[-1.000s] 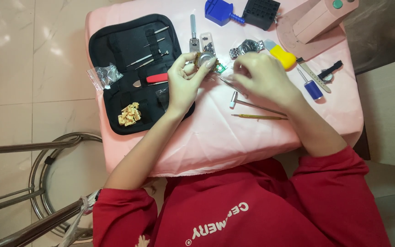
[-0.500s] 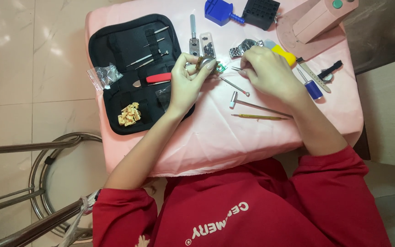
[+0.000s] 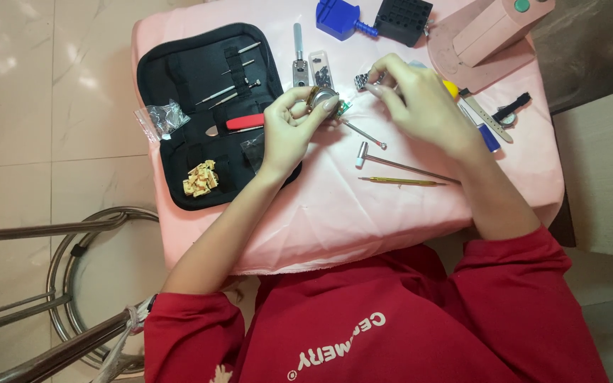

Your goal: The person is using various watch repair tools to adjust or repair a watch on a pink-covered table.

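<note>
My left hand [image 3: 294, 128] grips a small round metal watch case [image 3: 321, 98] between thumb and fingers, just above the pink tabletop [image 3: 335, 213]. My right hand [image 3: 420, 103] is to its right, with fingertips pinched at a metal watch band piece [image 3: 363, 81]; whether it holds the piece is unclear. A thin metal pin tool [image 3: 363, 133] lies just below the watch case. An open black tool case [image 3: 207, 113] with slim tools and a red-handled tool [image 3: 245, 122] lies left of my left hand.
A small hammer [image 3: 399, 163] and a thin yellow stick [image 3: 399, 181] lie near my right forearm. A blue tool [image 3: 342, 15], black block [image 3: 404, 17] and pink holder [image 3: 484, 35] stand at the far edge. A metal stool frame [image 3: 72, 284] stands lower left.
My right hand has lifted away from the watch case and moved up and right to the metal band piece. My left hand keeps holding the watch case in about the same place.
</note>
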